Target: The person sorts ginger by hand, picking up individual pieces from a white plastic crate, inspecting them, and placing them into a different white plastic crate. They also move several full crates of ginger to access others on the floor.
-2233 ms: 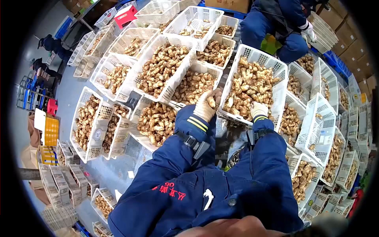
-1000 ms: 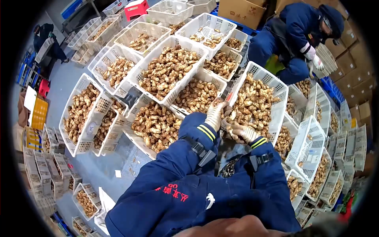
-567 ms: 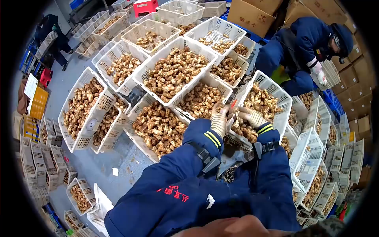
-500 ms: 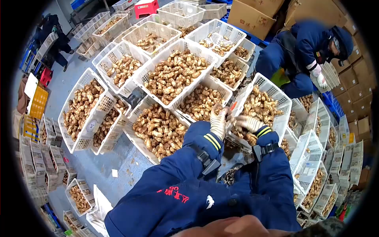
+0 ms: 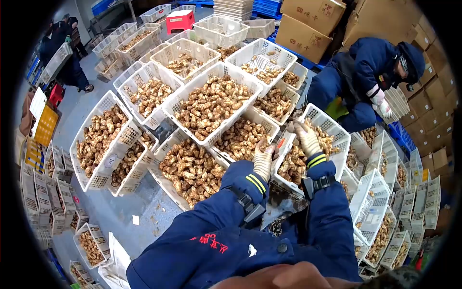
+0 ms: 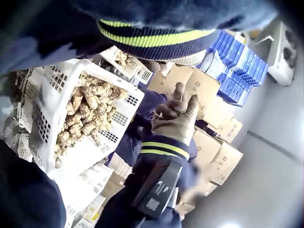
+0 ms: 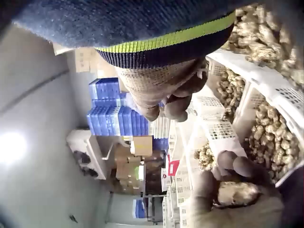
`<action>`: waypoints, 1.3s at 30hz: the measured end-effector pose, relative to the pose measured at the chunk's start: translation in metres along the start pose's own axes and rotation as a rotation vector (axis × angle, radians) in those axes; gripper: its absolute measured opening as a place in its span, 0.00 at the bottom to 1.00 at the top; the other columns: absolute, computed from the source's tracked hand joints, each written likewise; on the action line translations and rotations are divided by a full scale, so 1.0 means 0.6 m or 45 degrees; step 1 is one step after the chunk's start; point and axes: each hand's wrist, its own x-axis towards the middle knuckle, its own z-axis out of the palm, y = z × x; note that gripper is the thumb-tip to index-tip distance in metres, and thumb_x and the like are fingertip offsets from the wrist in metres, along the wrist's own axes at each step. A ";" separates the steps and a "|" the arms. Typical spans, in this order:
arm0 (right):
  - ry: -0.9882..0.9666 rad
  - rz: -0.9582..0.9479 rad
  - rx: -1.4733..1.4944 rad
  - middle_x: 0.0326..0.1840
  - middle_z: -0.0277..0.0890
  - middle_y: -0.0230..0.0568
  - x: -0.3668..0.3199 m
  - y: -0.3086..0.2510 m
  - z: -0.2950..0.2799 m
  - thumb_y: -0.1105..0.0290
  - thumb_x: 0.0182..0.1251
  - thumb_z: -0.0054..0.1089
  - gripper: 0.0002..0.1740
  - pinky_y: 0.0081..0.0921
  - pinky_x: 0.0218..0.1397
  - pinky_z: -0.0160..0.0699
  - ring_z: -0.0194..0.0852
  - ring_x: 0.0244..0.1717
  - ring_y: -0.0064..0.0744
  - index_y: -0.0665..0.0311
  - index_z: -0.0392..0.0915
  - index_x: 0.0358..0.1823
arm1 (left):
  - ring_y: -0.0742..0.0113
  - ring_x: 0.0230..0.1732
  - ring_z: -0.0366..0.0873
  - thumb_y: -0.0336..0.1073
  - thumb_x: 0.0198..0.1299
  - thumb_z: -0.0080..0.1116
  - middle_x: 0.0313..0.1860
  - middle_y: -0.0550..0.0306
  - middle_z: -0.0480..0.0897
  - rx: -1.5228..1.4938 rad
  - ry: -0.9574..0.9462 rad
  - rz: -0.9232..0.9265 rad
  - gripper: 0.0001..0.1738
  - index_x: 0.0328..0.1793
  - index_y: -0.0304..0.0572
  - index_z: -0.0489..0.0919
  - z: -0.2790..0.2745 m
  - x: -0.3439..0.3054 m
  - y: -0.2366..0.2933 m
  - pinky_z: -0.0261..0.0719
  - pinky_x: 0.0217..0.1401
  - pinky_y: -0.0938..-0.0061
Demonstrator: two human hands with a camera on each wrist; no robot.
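Observation:
My gloved left hand (image 5: pixel 263 163) is over the gap beside the right-hand crate (image 5: pixel 342 147). In the right wrist view it holds a stubby brown-and-white mushroom (image 7: pixel 237 193), fingers and thumb curled round it. My gloved right hand (image 5: pixel 306 138) is raised above the same crate's mushrooms (image 5: pixel 292 164), farther forward than the left. In the left wrist view its thumb stands apart from its loosely bent fingers (image 6: pixel 166 112), and nothing shows between them. A second crate (image 5: pixel 168 189), heaped with similar mushrooms, is left of my left hand.
More mushroom crates spread forward and left, including a large full one (image 5: pixel 211 103). Stacked crates (image 5: pixel 370 204) line the right. A person (image 5: pixel 356 82) in dark blue crouches ahead, near cardboard boxes (image 5: pixel 308 29). A red stool (image 5: pixel 180 21) stands farther back.
My right hand left the crate's mushrooms, came close to my left hand, then drew apart, forward over the crate. The left hand stays near the crate's left side. The head view has shifted.

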 end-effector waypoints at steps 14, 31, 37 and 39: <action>-0.762 0.549 0.015 0.57 0.74 0.49 -0.317 0.174 0.047 0.46 0.66 0.51 0.32 0.41 0.59 0.72 0.73 0.55 0.45 0.63 0.70 0.62 | 0.75 0.26 0.75 0.34 0.58 0.63 0.32 0.58 0.80 0.280 0.011 -0.006 0.29 0.64 0.52 0.63 0.005 -0.013 0.003 0.75 0.26 0.81; 0.070 0.555 -1.078 0.54 0.76 0.57 -0.078 0.267 -0.016 0.43 0.60 0.52 0.32 0.39 0.62 0.70 0.73 0.58 0.52 0.58 0.77 0.57 | 0.74 0.27 0.75 0.34 0.57 0.63 0.32 0.59 0.79 0.305 -0.078 -0.071 0.31 0.65 0.50 0.62 0.013 -0.027 -0.003 0.75 0.29 0.80; -0.344 0.416 -1.485 0.57 0.75 0.53 -0.012 0.335 0.035 0.48 0.62 0.49 0.27 0.41 0.63 0.69 0.71 0.61 0.51 0.57 0.77 0.54 | 0.72 0.25 0.75 0.30 0.58 0.62 0.31 0.56 0.79 0.283 -0.104 -0.071 0.34 0.69 0.49 0.59 0.004 -0.006 -0.020 0.75 0.26 0.80; 0.038 0.729 -1.092 0.56 0.75 0.55 -0.038 0.286 0.024 0.47 0.59 0.54 0.30 0.40 0.62 0.70 0.71 0.60 0.53 0.61 0.76 0.55 | 0.71 0.26 0.75 0.31 0.58 0.63 0.32 0.56 0.79 0.290 -0.068 -0.070 0.34 0.69 0.49 0.60 0.014 -0.010 -0.014 0.76 0.27 0.80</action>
